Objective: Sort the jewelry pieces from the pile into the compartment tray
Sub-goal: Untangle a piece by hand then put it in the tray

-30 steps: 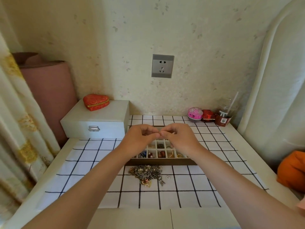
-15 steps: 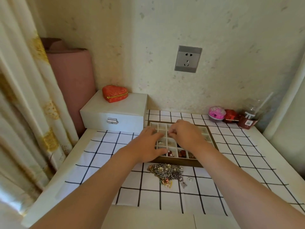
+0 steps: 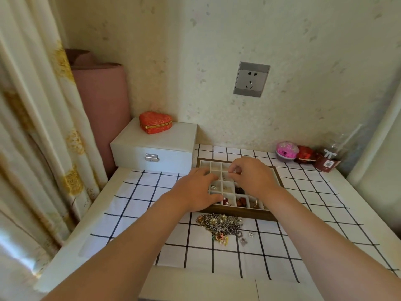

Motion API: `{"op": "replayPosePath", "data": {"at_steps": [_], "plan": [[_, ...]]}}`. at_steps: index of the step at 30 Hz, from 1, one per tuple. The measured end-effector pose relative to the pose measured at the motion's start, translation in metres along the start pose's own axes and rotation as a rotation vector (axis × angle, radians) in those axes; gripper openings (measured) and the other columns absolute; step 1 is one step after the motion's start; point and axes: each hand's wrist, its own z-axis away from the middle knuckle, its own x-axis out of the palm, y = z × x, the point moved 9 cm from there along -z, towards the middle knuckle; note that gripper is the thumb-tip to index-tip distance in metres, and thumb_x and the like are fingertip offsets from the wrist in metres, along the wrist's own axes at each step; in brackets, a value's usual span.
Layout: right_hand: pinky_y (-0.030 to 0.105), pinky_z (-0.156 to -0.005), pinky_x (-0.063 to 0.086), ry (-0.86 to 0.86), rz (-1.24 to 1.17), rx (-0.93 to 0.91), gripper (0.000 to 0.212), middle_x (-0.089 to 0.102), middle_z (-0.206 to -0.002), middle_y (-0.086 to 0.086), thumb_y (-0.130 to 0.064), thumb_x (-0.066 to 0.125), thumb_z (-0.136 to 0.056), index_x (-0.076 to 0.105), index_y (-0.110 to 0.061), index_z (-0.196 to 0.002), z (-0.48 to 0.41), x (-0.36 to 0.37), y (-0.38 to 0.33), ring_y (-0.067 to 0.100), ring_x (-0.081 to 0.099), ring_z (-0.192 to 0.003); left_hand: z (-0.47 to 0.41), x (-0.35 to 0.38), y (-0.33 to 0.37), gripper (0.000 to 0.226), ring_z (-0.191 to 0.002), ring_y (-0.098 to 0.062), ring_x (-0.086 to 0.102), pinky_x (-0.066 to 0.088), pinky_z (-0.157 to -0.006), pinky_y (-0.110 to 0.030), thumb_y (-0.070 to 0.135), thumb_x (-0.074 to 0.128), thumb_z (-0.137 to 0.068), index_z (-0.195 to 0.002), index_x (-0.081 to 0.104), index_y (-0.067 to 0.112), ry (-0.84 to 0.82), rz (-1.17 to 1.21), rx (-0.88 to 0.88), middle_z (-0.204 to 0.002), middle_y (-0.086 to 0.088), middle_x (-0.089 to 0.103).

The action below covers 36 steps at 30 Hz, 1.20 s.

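A wooden compartment tray (image 3: 238, 213) with white cells sits on the checked cloth, and beads and small pieces lie in its near cells. The tangled jewelry pile (image 3: 219, 223) lies just in front of it, with a small square piece (image 3: 251, 235) beside it. My left hand (image 3: 195, 190) rests flat on the tray's left side, fingers straight. My right hand (image 3: 252, 177) hovers over the middle cells. Its thumb and forefinger pinch a tiny jewelry piece that I can barely make out.
A white jewelry box (image 3: 156, 148) with a red heart pouch (image 3: 155, 122) on it stands at the back left. A pink round case (image 3: 286, 150), a red box (image 3: 306, 154) and a plastic cup (image 3: 327, 162) stand at the back right. A curtain (image 3: 32, 127) hangs on the left.
My hands, joined fingertip to fingertip above the tray a second ago, have parted and dropped. The left hand now lies flat on the tray; the right pinches over the middle cells.
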Motion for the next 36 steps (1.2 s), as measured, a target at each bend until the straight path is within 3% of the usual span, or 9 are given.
{"op": "replayPosePath", "data": {"at_steps": [6,10,13,18,22,27,30,32,36], "plan": [[0.024,-0.076,0.051,-0.169,-0.116,-0.062,0.011,0.066,-0.088,-0.02,-0.028,0.069,-0.091,0.071,-0.039,-0.091,0.039,-0.02,-0.008,-0.002,0.062,-0.084,0.011,-0.017,0.029,0.044,-0.112,-0.013,0.05,0.043,-0.098,-0.036,0.048,0.065,-0.088,-0.128,0.06,0.032,0.133,-0.026,0.132,-0.119,0.008,0.06],[0.008,-0.064,0.041,-0.313,-0.161,-0.1,0.008,0.068,-0.084,-0.02,-0.027,0.074,-0.087,0.077,-0.035,-0.089,0.075,-0.021,-0.01,-0.012,0.059,-0.077,0.022,-0.014,0.056,0.019,-0.09,-0.002,0.049,0.043,-0.078,-0.024,0.038,0.067,-0.088,-0.106,0.068,0.032,0.078,0.062,0.228,-0.096,0.017,0.057],[0.01,-0.063,0.042,-0.453,-0.103,-0.095,0.01,0.069,-0.083,-0.019,-0.029,0.076,-0.084,0.076,-0.036,-0.091,0.096,-0.012,-0.004,-0.009,0.061,-0.074,0.031,-0.007,0.073,0.012,-0.087,-0.001,0.053,0.047,-0.075,-0.023,0.033,0.066,-0.088,-0.099,0.069,0.032,0.016,0.067,0.256,-0.092,0.018,0.06],[0.015,-0.072,0.047,-0.52,-0.032,-0.083,0.019,0.07,-0.089,-0.019,-0.031,0.078,-0.084,0.077,-0.033,-0.102,0.114,-0.001,0.007,-0.007,0.062,-0.08,0.043,0.007,0.09,0.014,-0.088,0.002,0.044,0.035,-0.069,-0.012,0.032,0.064,-0.09,-0.101,0.071,0.033,-0.048,-0.042,0.305,-0.093,0.019,0.055],[0.02,-0.078,0.051,-0.487,-0.021,-0.128,0.014,0.071,-0.09,-0.019,-0.033,0.075,-0.087,0.078,-0.031,-0.1,0.118,0.004,0.003,-0.002,0.062,-0.083,0.044,0.014,0.091,0.017,-0.099,-0.003,0.051,0.048,-0.084,-0.026,0.034,0.066,-0.089,-0.105,0.072,0.036,-0.089,-0.077,0.297,-0.106,0.015,0.059],[0.018,-0.079,0.051,-0.411,-0.092,-0.105,0.007,0.072,-0.091,-0.019,-0.03,0.073,-0.088,0.079,-0.029,-0.093,0.115,-0.002,0.004,-0.002,0.064,-0.086,0.041,0.012,0.085,0.018,-0.086,0.004,0.053,0.044,-0.074,-0.018,0.036,0.064,-0.09,-0.107,0.07,0.037,-0.114,0.005,0.225,-0.097,0.021,0.062],[0.022,-0.071,0.052,-0.224,-0.176,-0.055,0.002,0.07,-0.083,-0.019,-0.033,0.076,-0.085,0.076,-0.032,-0.085,0.105,-0.018,0.008,-0.004,0.063,-0.075,0.036,0.004,0.078,0.013,-0.081,0.007,0.058,0.048,-0.078,-0.02,0.035,0.065,-0.091,-0.103,0.071,0.035,-0.087,0.281,0.102,-0.091,0.02,0.068],[0.018,-0.062,0.045,-0.089,-0.224,-0.033,0.004,0.069,-0.081,-0.019,-0.034,0.076,-0.083,0.073,-0.035,-0.081,0.099,-0.029,0.01,-0.007,0.059,-0.068,0.032,-0.003,0.074,0.01,-0.079,0.007,0.061,0.047,-0.078,-0.018,0.031,0.065,-0.092,-0.1,0.072,0.032,-0.041,0.494,0.027,-0.088,0.017,0.07],[0.008,-0.059,0.033,0.116,-0.208,-0.091,0.005,0.063,-0.077,-0.025,-0.032,0.077,-0.083,0.073,-0.036,-0.084,0.093,-0.049,0.0,-0.016,0.053,-0.073,0.03,-0.014,0.061,0.014,-0.068,0.001,0.066,0.049,-0.06,-0.014,0.018,0.066,-0.094,-0.103,0.075,0.021,0.071,0.919,-0.134,-0.082,0.009,0.075]]}}
